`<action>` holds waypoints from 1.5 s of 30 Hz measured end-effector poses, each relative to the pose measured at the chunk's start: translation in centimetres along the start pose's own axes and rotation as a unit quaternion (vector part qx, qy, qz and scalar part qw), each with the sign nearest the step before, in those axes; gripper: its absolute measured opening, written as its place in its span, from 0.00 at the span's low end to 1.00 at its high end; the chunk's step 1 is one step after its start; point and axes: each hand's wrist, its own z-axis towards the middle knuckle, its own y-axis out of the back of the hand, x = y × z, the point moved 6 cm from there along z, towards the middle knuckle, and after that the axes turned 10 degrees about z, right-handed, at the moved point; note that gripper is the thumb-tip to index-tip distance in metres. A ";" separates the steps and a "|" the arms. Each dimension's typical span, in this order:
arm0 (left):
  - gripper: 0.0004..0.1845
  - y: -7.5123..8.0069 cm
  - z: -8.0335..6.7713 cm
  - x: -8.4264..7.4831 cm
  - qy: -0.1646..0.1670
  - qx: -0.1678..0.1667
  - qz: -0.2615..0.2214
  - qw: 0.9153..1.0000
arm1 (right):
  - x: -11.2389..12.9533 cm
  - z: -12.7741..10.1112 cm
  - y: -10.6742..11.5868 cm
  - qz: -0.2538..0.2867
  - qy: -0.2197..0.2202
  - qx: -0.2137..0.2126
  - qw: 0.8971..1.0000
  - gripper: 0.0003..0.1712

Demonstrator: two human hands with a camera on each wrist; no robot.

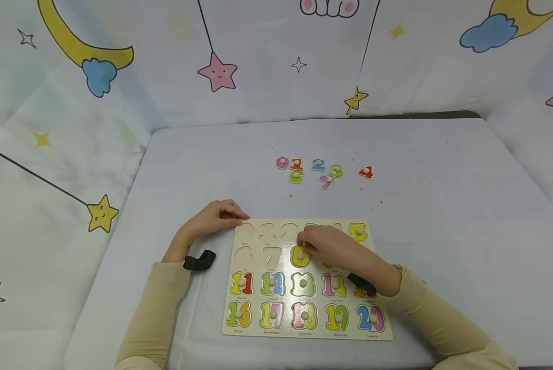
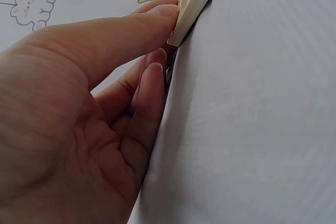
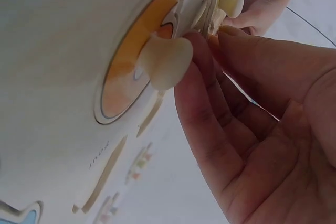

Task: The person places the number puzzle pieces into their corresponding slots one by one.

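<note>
A wooden number puzzle board (image 1: pixel 255 267) lies on the table. My left hand (image 1: pixel 215 218) holds its far left corner; in the left wrist view the thumb lies on the corner and the other fingers curl beside its edge. Over the second row, my right hand (image 1: pixel 334 247) pinches the edge of the yellow number 8 piece (image 1: pixel 299 261), which lies at its recess; whether it is fully seated I cannot tell. In the right wrist view the orange number 9 piece (image 3: pixel 123 80) with its round knob (image 3: pixel 167 62) is close to the fingers.
Beyond the board lie loose number pieces: pink 0 (image 1: pixel 282 163), orange 1 (image 1: pixel 296 164), blue 2 (image 1: pixel 318 165), green 3 (image 1: pixel 336 171), red 4 (image 1: pixel 366 172), green 6 (image 1: pixel 296 177) and pink 7 (image 1: pixel 326 182). The yellow 5 (image 1: pixel 357 232) and several two-digit pieces sit in the board.
</note>
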 end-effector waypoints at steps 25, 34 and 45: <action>0.09 0.0 0.0 0.0 -0.007 -0.001 0.002 1.000 | 1.4 -1.2 0.1 -0.056 -0.001 0.034 0.998 0.05; 0.09 0.0 -0.2 0.0 -0.005 -0.002 0.002 1.000 | 1.6 -1.1 -0.4 -0.097 0.027 0.029 0.995 0.09; 0.09 0.0 -0.1 -0.2 -0.003 0.001 -0.002 1.000 | 1.6 -0.6 -0.4 -0.095 0.028 0.006 0.995 0.07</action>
